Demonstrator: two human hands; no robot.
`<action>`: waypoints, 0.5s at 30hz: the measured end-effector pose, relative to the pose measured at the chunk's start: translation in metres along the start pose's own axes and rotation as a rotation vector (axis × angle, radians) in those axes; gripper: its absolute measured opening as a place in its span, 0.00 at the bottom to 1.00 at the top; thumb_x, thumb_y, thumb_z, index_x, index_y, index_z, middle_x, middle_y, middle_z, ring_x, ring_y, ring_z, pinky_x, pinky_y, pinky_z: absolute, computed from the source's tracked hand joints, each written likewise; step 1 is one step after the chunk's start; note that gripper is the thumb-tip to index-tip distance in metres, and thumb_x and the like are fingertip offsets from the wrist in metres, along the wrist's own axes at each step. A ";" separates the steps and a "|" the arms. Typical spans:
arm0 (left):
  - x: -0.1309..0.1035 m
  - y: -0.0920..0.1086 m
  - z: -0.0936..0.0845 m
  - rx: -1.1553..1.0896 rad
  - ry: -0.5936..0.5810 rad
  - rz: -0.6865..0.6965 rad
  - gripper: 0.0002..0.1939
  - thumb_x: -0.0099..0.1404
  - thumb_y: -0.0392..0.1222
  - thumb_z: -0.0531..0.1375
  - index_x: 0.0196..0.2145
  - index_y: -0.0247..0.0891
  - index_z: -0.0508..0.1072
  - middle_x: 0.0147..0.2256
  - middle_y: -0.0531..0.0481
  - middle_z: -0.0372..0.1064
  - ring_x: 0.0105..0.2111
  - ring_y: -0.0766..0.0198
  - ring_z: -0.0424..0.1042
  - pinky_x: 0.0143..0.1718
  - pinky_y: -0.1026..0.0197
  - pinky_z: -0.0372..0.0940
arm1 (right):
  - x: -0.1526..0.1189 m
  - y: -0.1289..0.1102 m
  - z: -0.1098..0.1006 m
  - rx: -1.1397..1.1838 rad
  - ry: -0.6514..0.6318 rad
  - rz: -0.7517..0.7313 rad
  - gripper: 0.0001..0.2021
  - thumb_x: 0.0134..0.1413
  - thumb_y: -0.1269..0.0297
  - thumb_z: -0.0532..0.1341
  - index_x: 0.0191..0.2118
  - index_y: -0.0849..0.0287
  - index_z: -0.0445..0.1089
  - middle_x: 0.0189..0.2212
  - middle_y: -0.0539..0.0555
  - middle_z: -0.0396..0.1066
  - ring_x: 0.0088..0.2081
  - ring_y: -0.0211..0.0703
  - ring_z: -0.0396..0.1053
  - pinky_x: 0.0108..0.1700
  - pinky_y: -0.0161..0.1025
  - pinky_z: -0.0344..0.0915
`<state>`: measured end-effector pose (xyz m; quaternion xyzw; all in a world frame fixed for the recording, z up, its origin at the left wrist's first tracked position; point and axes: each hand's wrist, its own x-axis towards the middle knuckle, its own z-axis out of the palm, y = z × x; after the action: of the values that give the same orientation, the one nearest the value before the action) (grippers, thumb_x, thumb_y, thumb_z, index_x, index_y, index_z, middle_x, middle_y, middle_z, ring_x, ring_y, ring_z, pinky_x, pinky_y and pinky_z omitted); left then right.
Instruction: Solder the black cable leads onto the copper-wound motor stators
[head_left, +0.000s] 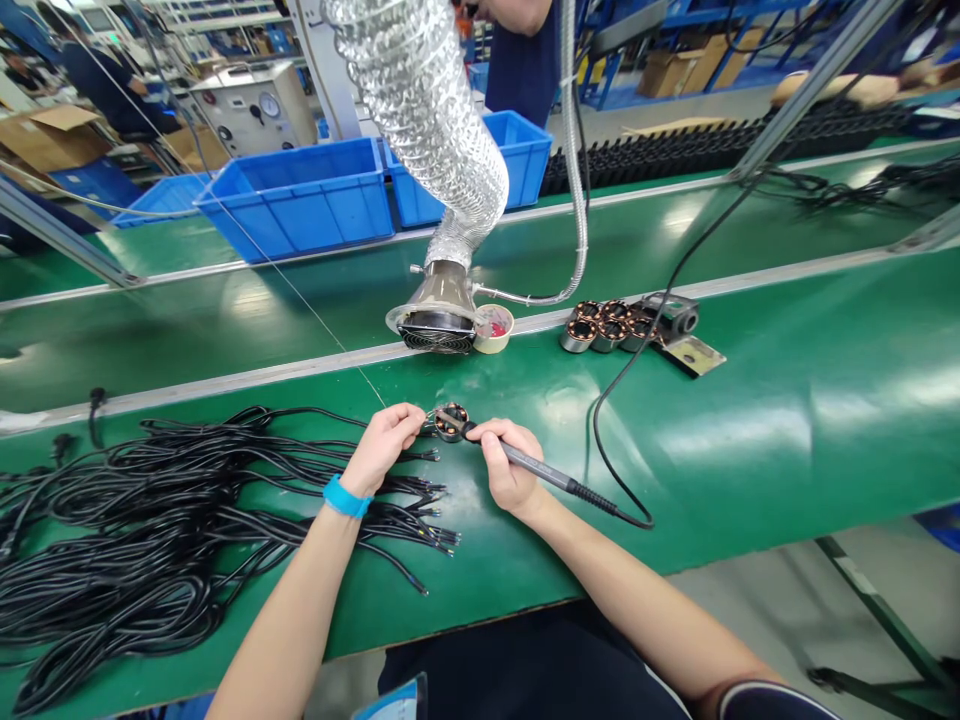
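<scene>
A round motor stator with copper windings (451,422) lies on the green bench between my hands. My right hand (511,465) is closed around a grey soldering iron (541,468), whose tip reaches over the stator. At the stator's left edge, my left hand (394,435) pinches a thin wire end; its exact shape is too small to tell. A blue band circles my left wrist. Black cables with bared coloured ends (427,525) lie just below and left of the stator.
Behind the stator hangs a fume extractor nozzle (439,310) beside a small round tub (494,330). Several stators (611,325) and a metal fixture (679,315) stand back right. The iron's cord loops at right. Blue bins (300,200) and people are beyond.
</scene>
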<state>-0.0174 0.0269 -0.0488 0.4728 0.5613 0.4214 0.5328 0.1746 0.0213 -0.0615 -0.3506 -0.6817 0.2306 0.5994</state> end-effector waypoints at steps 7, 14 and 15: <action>0.000 -0.001 -0.001 -0.027 -0.012 -0.002 0.14 0.63 0.48 0.60 0.28 0.34 0.68 0.23 0.56 0.56 0.22 0.72 0.51 0.24 0.65 0.46 | 0.001 -0.001 0.000 -0.011 -0.011 -0.001 0.10 0.61 0.67 0.53 0.32 0.55 0.72 0.28 0.50 0.76 0.29 0.40 0.73 0.35 0.39 0.70; 0.001 0.000 -0.001 -0.027 -0.007 -0.002 0.14 0.62 0.48 0.61 0.28 0.34 0.69 0.23 0.56 0.56 0.22 0.72 0.52 0.24 0.65 0.46 | 0.003 -0.003 0.003 0.014 -0.060 -0.050 0.10 0.60 0.69 0.54 0.33 0.56 0.72 0.27 0.50 0.75 0.28 0.39 0.73 0.34 0.38 0.68; 0.001 0.000 -0.001 -0.027 -0.009 -0.001 0.14 0.62 0.48 0.61 0.28 0.34 0.69 0.23 0.56 0.56 0.22 0.72 0.52 0.24 0.65 0.46 | 0.003 -0.003 0.003 0.014 -0.063 -0.054 0.10 0.60 0.69 0.54 0.33 0.56 0.72 0.26 0.50 0.75 0.28 0.39 0.73 0.34 0.38 0.68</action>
<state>-0.0180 0.0277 -0.0487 0.4672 0.5534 0.4267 0.5416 0.1711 0.0217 -0.0576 -0.3203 -0.7076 0.2301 0.5863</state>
